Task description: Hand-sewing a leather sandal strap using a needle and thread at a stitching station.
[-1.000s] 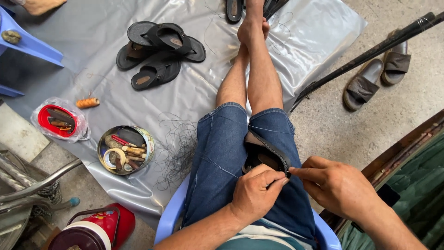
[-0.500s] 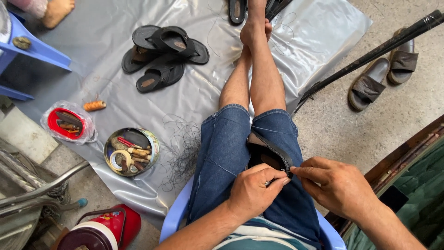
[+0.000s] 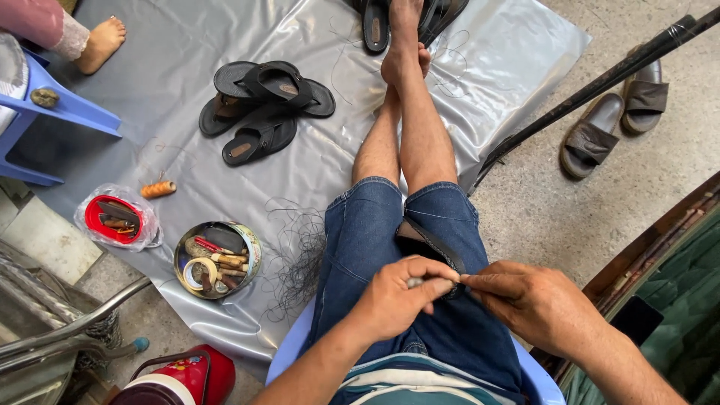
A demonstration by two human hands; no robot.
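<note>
— Since it rests on the denim-clad lap, is the dark leather sandal strap [image 3: 427,244] braced there?

— Looks so. Left hand [image 3: 397,296] pinches it, right hand [image 3: 536,300] closes just beside, fingertips meeting.

— And the round metal tin of tools [image 3: 217,259]?

— Within reach on the grey plastic sheet [image 3: 187,150], near loose black thread [image 3: 296,251].

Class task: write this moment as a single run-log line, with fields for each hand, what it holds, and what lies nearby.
left hand: pinches black strap on lap | right hand: fingertips meet left at strap | nearby: round tin of tools, black sandals, grey sheet
</note>
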